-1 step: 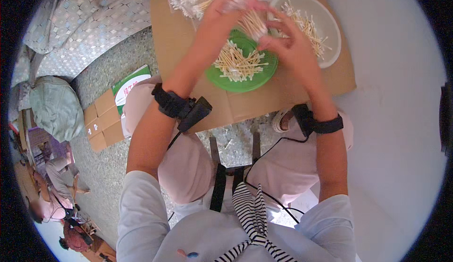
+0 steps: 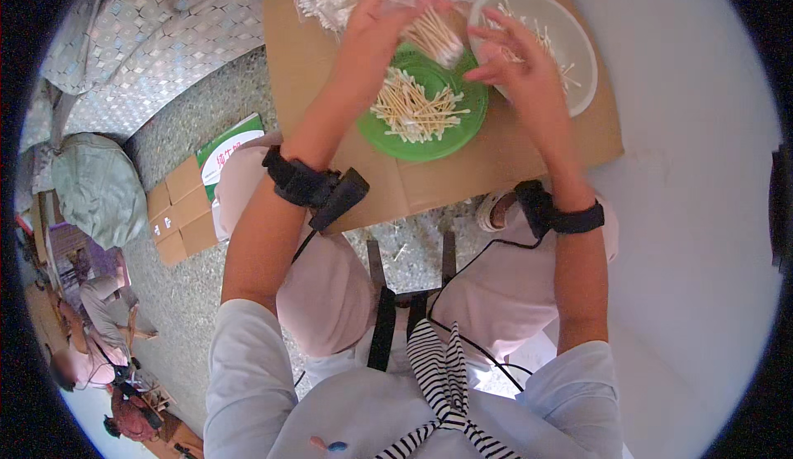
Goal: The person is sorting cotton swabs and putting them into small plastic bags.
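Head view: the left hand (image 2: 391,3) grips a clear plastic bag of white-tipped wooden swabs (image 2: 433,38) by the far edge of a round green plastic bowl (image 2: 450,143); the right hand (image 2: 522,61), fingers spread, hovers near a round white bowl (image 2: 583,66).

Pale yellow sticks and white tips are shown by the swab bundle (image 2: 438,38) at the left hand (image 2: 387,11). Below the hands, a bright green bowl (image 2: 473,135) is seen; beside the right hand (image 2: 522,58), an off-white bowl (image 2: 576,42). Beneath both, plain brown is displayed by the cardboard (image 2: 363,199). Left of the left hand, a pale cloth (image 2: 198,13) is patterned with small squares (some greyish, some bluish).
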The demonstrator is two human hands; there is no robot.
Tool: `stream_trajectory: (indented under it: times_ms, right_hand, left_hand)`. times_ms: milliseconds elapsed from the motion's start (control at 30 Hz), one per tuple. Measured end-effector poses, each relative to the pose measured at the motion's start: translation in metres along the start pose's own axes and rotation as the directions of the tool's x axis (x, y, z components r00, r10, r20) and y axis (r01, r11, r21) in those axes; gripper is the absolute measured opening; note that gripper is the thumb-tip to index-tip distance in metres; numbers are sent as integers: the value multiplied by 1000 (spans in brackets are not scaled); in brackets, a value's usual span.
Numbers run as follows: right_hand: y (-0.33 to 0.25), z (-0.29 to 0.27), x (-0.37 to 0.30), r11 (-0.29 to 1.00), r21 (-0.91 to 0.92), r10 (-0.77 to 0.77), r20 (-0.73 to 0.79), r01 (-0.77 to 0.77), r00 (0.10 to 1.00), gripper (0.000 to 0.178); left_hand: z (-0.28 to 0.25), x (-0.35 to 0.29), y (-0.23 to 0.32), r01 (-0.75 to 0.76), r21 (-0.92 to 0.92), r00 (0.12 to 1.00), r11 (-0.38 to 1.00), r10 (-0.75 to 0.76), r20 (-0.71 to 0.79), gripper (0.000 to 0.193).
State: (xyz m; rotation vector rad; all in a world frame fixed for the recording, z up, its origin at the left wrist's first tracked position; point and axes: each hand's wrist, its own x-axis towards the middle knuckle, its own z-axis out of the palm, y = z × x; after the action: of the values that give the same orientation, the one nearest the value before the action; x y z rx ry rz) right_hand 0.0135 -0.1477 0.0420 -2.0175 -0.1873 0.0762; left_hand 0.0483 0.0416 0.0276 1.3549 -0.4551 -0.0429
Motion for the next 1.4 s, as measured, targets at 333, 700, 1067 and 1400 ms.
stream_trajectory:
  times_ms: [333, 700, 1067, 1400]
  right_hand:
    - [76, -45, 19, 565, -807, -334, -32, 173, 942, 42]
    - [57, -48, 29, 751, -658, -254, -221, 48, 942, 23]
    - [7, -28, 18, 923, 266, -177, -350, 279, 920, 19]
    - [17, -11, 16, 958, 222, -180, -16, 179, 984, 17]
  left_hand:
    - [17, -12, -25, -223, 637, 973, 738, 203, 106, 38]
    - [18, -9, -26, -311, 644, 949, 699, 271, 164, 77]
    - [9, -1, -18, -304, 767, 910, 565, 411, 58, 41]
    - [8, 2, -9, -221, 697, 903, 682, 413, -118, 14]
